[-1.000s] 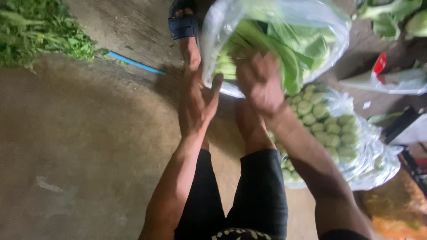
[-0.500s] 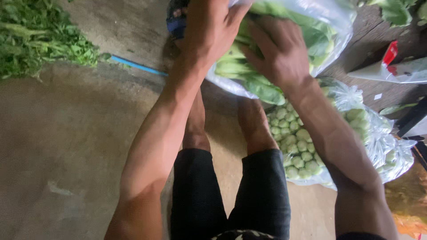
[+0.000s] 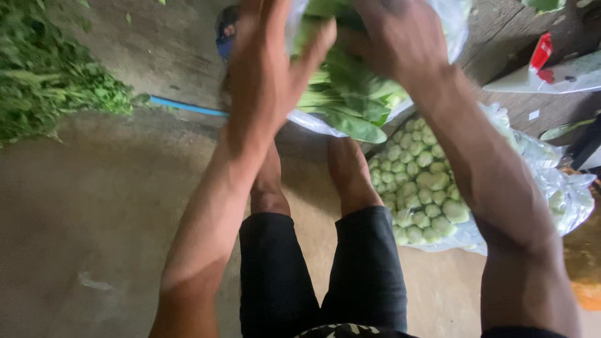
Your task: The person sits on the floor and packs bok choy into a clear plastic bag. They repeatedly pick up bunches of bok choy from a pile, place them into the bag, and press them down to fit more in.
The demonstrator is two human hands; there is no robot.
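1. At top centre of the frame I see a clear bag of leafy greens point(image 3: 350, 100), its upper part cut off by the frame edge.
2. My left hand point(image 3: 266, 59) lies spread open against the bag's side, touching it.
3. My right hand point(image 3: 397, 37) curls onto the bag; its grip is blurred and I cannot tell how tight it is.
4. A bag of small round green vegetables point(image 3: 426, 188) lies lower right.
5. Bare concrete floor point(image 3: 94, 219) opens to the left.

The light was soft and even daylight, rather dim, with only weak shadows on the concrete floor point(image 3: 94, 206). Both hands, the left hand point(image 3: 269, 62) and the right hand point(image 3: 400, 37), were smeared by motion blur. The clear plastic bag point(image 3: 551, 188) gave small glare.
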